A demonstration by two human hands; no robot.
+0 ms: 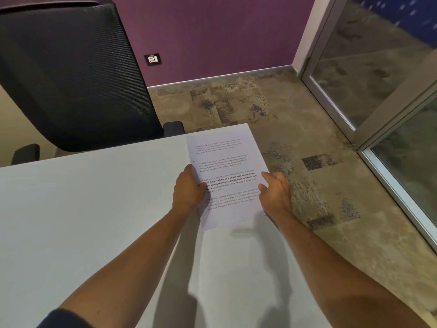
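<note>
Over the far right edge of the table: hovering just above a pale grey, smooth flat tabletop [94,209] and reaching partly out past it, a white rectangular paper sheet printed with four blocks of black text [227,166]; throwing a soft shadow onto the tabletop at the near end.
Left hand [189,190]: gripping the left edge of the sheet about midway, laying the thumb across the printed face and tucking the fingers beneath, out of sight.
Right hand [275,192]: pinching the right edge at much the same height, pressing thumb and forefinger on top; hiding the other fingers under the paper.
Handling: judging it as very light, thin and floppy; likely drooping if held by one side only, creasing or tearing under a hard pinch, sliding freely on the smooth tabletop.
Where to take hold: probably best keeping to both long edges, opposite each other, pinching gently and pulling slightly apart to keep it flat.
Far left: standing beyond the table, a black mesh-backed office chair [71,74].
Far wall: showing a small black wall socket [152,59] on purple paint.
Right: lying below, mottled brown carpet [307,138]; rising beside it, a metal-framed glass door [378,67].
</note>
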